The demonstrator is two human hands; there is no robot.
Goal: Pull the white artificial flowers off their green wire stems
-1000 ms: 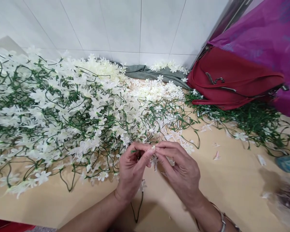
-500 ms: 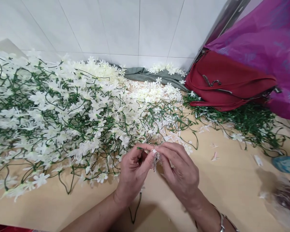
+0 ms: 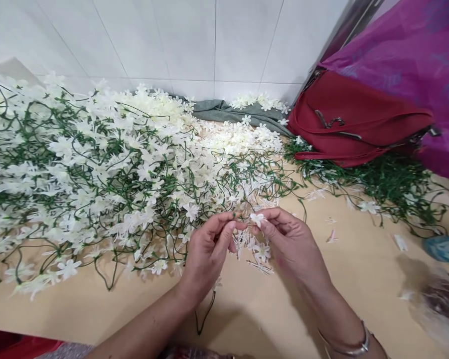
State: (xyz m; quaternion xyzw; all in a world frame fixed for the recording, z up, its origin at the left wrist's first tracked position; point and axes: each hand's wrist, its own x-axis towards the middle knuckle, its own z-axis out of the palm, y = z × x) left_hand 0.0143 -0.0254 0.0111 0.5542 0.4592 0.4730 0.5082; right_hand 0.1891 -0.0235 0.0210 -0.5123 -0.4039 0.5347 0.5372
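My left hand point(image 3: 208, 257) is closed in a pinch on a thin green artificial flower stem point(image 3: 210, 305), whose tip shows at the fingertips and whose bent part hangs below the wrist. My right hand point(image 3: 297, 244) pinches a small white artificial flower point(image 3: 257, 219) between thumb and forefinger, just right of the stem tip. Under the hands lie loose white stamen pieces point(image 3: 260, 268) and another white blossom point(image 3: 262, 252). A big heap of white flowers on green stems point(image 3: 97, 169) spreads to the left of my left hand.
Loose white petals point(image 3: 242, 137) lie by the wall, along a grey-green cloth point(image 3: 224, 110). A red bag point(image 3: 355, 119) rests on green stems point(image 3: 384, 187) at right, beside a purple plastic bag point(image 3: 407, 45). A clear plastic bag point(image 3: 429, 304) is at lower right.
My hands, close together before, have moved apart. The right hand has shifted right and turned, and a white flower now shows in its fingers; stamen pieces below have come into view.
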